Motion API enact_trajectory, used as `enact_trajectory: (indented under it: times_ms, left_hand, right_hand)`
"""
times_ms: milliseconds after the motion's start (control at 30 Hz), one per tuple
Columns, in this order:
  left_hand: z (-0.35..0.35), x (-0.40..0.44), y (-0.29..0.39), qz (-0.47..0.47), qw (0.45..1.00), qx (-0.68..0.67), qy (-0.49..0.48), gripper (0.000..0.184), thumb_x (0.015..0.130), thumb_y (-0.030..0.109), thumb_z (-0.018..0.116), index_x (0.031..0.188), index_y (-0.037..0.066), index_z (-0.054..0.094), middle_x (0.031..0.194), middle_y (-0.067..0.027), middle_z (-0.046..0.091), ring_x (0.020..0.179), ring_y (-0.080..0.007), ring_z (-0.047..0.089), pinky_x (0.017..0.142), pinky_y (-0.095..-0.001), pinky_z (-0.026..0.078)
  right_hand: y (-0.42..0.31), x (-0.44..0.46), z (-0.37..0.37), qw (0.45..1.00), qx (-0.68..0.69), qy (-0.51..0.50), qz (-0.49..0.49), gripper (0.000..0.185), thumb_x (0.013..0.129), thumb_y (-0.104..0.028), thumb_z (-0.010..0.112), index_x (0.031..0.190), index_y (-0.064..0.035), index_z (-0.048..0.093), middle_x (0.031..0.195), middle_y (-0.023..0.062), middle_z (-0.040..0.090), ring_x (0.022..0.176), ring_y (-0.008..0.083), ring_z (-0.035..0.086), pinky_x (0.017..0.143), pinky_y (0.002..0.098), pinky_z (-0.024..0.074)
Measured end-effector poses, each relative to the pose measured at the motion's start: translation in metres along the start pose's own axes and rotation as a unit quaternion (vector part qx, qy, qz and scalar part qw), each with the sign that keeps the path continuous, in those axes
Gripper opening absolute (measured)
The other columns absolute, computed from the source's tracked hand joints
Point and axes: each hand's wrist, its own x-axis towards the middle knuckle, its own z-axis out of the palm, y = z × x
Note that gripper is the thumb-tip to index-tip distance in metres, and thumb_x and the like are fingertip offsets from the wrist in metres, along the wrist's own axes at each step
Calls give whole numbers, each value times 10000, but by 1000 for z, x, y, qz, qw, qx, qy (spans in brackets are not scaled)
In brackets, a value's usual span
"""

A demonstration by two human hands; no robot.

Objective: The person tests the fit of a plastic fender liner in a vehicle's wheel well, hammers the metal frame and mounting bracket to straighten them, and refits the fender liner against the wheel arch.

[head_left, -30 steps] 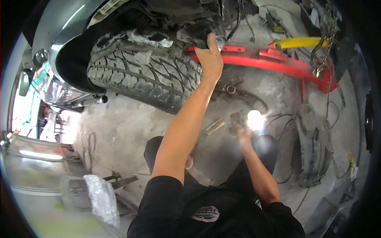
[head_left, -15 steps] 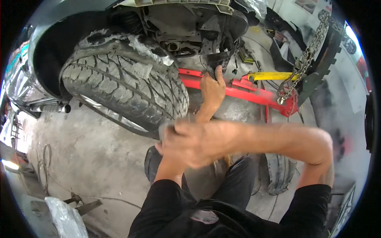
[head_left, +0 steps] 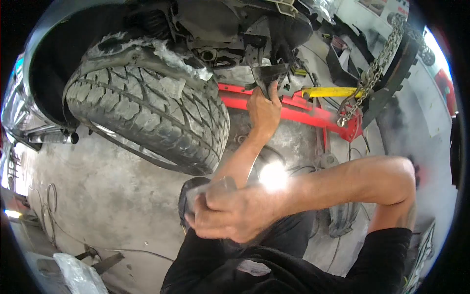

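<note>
My left hand [head_left: 264, 111] reaches forward beside the tyre, closed around the lower end of a black bracket-like part [head_left: 270, 73] under the vehicle's front. Its thumb points up along the part, and the other fingers are partly hidden. Nearer my body, my right hand [head_left: 232, 213] is curled and blurred by motion. A thin greyish flat piece [head_left: 223, 185] sticks up from its fingers; its kind is too smeared to make out. The large knobbly tyre [head_left: 147, 112], turned outward in the wheel arch, stands left of my left hand.
A red jack-like frame [head_left: 303, 113] with a yellow bar [head_left: 333, 92] lies behind my left hand. A chain [head_left: 377, 68] hangs at the right. Cables [head_left: 51, 206] cross the concrete floor [head_left: 122, 196]. Clear plastic wrapping [head_left: 81, 274] lies lower left. A bright glare [head_left: 272, 176] shows above my right wrist.
My right hand has dropped lower, away from the left forearm. The black part in my left hand now shows more of its flat upper end. The view has shifted slightly.
</note>
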Motion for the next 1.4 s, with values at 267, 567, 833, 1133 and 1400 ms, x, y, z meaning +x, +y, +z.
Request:
enact_trajectory:
  times_ms: [267,567,833,1133,1400]
  left_hand:
    - [37,-5,-7,-8,964,170,205,488,1023,424,573,953,-48,677,880,-270,686,853,-484,657,746,-542,505]
    - [10,1,-10,-2,999,-30,17,477,1036,409,569,1113,-45,693,1013,-248,733,966,-419,695,861,-503,505]
    - [12,4,-7,34,997,6,71,537,1030,461,547,1013,-61,670,989,-285,695,940,-495,649,830,-558,483]
    - [-17,8,-3,-23,980,-133,-149,597,1024,484,579,1192,-85,643,1162,-191,697,1073,-269,635,975,-388,464]
    - [-75,24,24,-90,926,-279,-238,569,976,364,706,1334,-51,553,1274,-120,643,1164,-225,617,983,-359,488]
  right_hand:
    - [12,-103,43,947,13,-140,290,502,780,-327,611,1198,-50,627,1128,118,610,999,283,563,761,556,479]
    - [-1,-10,-9,997,19,-44,66,486,796,-302,675,1170,8,675,1013,74,625,934,247,610,778,379,477]
    - [3,-48,-2,972,-2,-121,202,560,733,-322,612,1175,6,714,1016,58,581,948,222,564,736,344,418]
    - [-159,-75,25,634,205,48,744,454,827,-168,731,1261,-51,672,925,116,569,835,306,582,726,423,478]
    - [-327,-79,156,289,469,87,830,480,806,-208,766,1235,-8,685,1243,250,679,1194,401,634,1022,462,495]
